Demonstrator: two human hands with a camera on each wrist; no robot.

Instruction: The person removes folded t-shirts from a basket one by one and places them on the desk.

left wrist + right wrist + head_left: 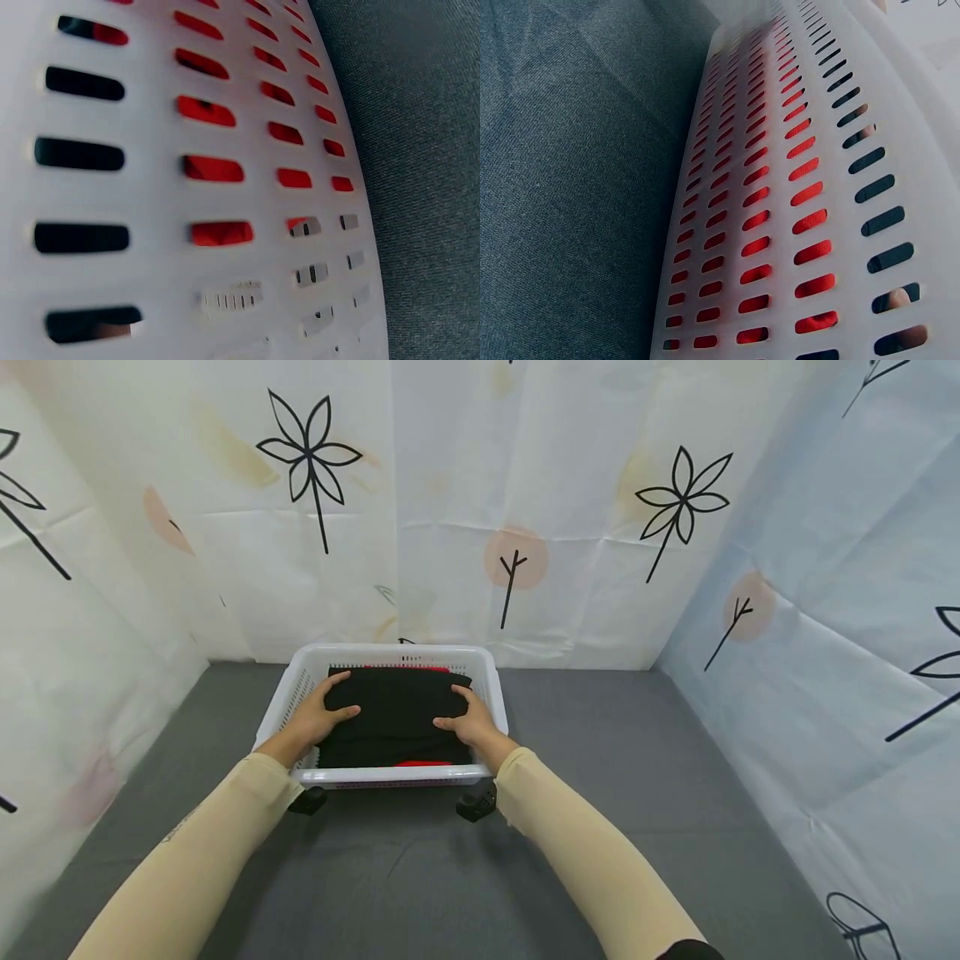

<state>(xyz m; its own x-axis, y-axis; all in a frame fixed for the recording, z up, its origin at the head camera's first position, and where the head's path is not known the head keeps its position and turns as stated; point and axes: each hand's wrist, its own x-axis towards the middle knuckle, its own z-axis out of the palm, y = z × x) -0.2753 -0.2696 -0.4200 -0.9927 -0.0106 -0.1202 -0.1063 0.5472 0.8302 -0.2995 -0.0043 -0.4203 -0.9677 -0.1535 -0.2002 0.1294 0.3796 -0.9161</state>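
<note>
A folded black cloth [397,714] lies flat inside a white plastic basket [397,774]. Red cloth [423,763] peeks out from beneath it at the front and back edges. My left hand [315,718] rests at the black cloth's left side, thumb and fingers spread apart. On the opposite side, my right hand [471,722] touches the cloth in a similar way, its thumb pointing inward. Both wrist views face the slotted basket wall [157,195], with red cloth [810,221] showing through the slots below the dark layer.
The basket stands on a grey cloth-covered table [420,877], close to the back wall. White curtains [450,460] printed with flowers and leaves enclose the table at the back, left and right. Black wrist devices [476,803] hang just in front of the basket.
</note>
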